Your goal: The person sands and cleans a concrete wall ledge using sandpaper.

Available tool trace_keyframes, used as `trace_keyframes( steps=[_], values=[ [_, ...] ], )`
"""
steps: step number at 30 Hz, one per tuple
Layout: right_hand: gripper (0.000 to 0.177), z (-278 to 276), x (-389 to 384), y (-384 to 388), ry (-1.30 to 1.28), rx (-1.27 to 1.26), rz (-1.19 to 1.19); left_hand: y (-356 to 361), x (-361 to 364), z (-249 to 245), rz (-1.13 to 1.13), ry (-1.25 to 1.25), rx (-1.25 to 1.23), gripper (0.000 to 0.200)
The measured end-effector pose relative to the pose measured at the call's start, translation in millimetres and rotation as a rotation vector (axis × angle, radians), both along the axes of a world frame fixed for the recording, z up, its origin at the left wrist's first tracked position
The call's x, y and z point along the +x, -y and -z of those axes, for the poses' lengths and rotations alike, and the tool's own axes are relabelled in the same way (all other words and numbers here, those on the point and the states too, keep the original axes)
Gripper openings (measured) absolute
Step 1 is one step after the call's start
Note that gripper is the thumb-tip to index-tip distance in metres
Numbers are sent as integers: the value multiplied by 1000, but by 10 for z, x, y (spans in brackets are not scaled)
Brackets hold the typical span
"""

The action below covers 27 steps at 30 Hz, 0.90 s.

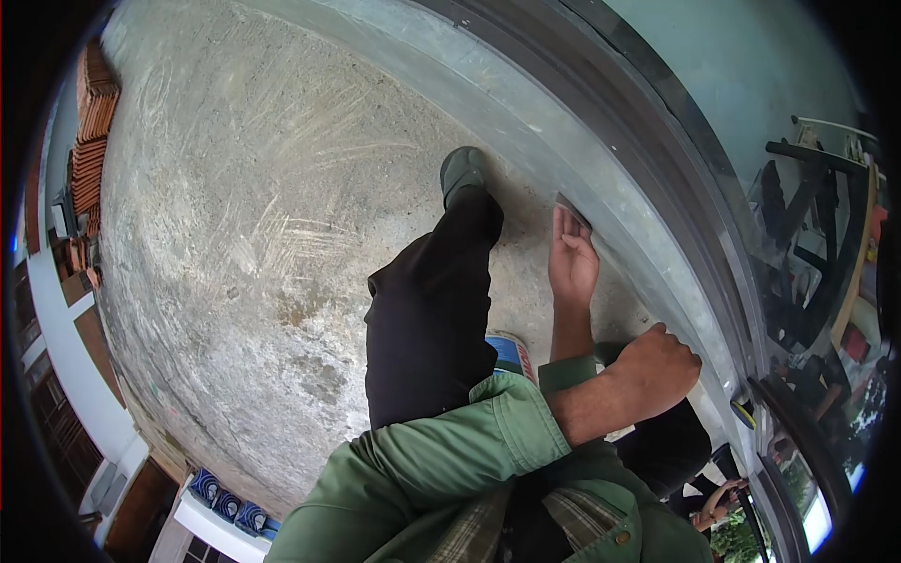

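Note:
My right hand (574, 258) reaches forward with its palm turned up and its fingers and thumb on a thin, flat, dark plate (574, 212). The plate lies against the foot of the grey ledge (619, 211), close to the floor; its exact kind cannot be made out. Crossing over my right forearm, my left arm ends in a closed left hand (654, 372) near my bent right knee. Its back faces me, so whatever its fingers hold, if anything, is hidden. A blue, white and red tub (512, 355) shows partly between my leg and right arm.
Rough concrete floor (235, 235) with pale scrape marks spreads to the left. Dark window framing (648, 103) and glass run along the right. Stacked orange roof tiles (91, 150) stand far left. At the lower right another person's hand (721, 497) is visible.

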State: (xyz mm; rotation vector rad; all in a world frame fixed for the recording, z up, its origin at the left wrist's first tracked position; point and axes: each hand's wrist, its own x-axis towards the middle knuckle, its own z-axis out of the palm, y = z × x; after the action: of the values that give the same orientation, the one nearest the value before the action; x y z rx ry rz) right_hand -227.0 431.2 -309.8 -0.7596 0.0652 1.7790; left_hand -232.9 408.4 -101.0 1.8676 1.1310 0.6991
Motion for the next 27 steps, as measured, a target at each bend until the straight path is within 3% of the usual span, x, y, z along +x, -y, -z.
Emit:
trace_keyframes(
  steps=[4,8,12,15,17,18,21,23,25,27],
  values=[
    [58,-904,87,14,38,51,-28,-33,22,22,0,-14,50,11],
    [55,-998,132,7,86,86,-52,-50,22,79,35,-15,84,13],
    [54,-334,154,-167,-2,-10,-11,-64,-105,165,63,-27,79,16],
    [58,-627,83,-141,19,-42,53,-77,-158,240,2,7,105,16],
    [51,-900,132,30,72,118,5,-82,-230,181,-63,43,93,13],
    [49,-1045,184,112,-30,303,3,-97,-276,128,-67,41,98,13],
    [49,-1314,358,168,-96,374,-81,-163,-357,27,-235,129,161,13],
    [48,-1271,424,102,-89,357,-125,-211,-397,8,-464,340,31,13],
    [48,-1204,514,82,-87,341,-166,-214,-446,-9,-557,357,5,14],
    [48,-1089,577,113,-73,311,-192,-210,-477,34,-723,426,-216,17]
  ],
)
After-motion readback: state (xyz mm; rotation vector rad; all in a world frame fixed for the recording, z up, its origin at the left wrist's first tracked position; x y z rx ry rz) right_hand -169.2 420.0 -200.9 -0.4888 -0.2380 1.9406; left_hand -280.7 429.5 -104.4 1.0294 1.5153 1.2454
